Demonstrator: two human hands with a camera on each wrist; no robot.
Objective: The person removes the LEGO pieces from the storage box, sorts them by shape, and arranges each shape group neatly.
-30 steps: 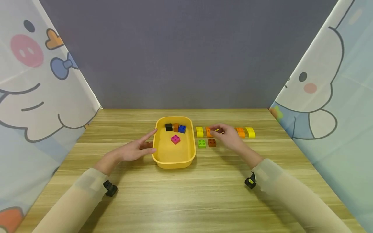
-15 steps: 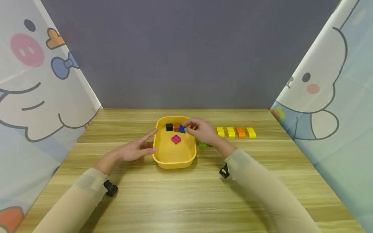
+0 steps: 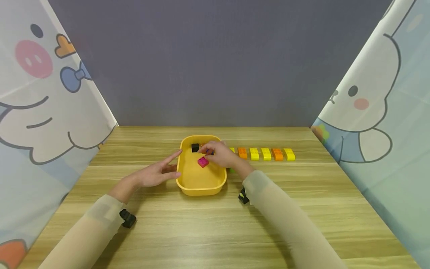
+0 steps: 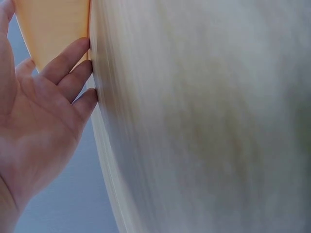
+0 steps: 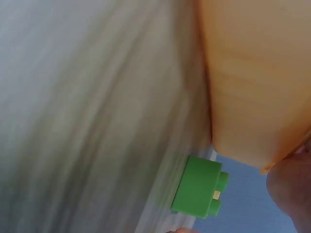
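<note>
In the head view my right hand [image 3: 220,154] is inside the yellow box [image 3: 201,192], its thumb and index fingertips right at the far edge of a pink toy brick [image 3: 202,162]. Behind the fingers a black brick [image 3: 195,148] sits by the far wall, with an orange-brown one and a blue one mostly hidden by the hand. My left hand [image 3: 151,174] rests against the box's left side, fingers spread. The left wrist view has those fingers [image 4: 73,82] extended beside the box wall [image 4: 53,29]. The right wrist view shows the box's outer wall [image 5: 257,82] and little of the hand.
Right of the box runs a row of orange and yellow bricks, among them an orange brick [image 3: 277,154] and a yellow brick [image 3: 289,154] at the far end. A green brick [image 5: 197,187] stands nearer, close to the box. A grey panel [image 3: 215,63] rises behind the table.
My right hand has left the brick row, moving left into the box, over the blue brick and on to the pink one. Yellow bricks it had covered now show. The left hand stays put.
</note>
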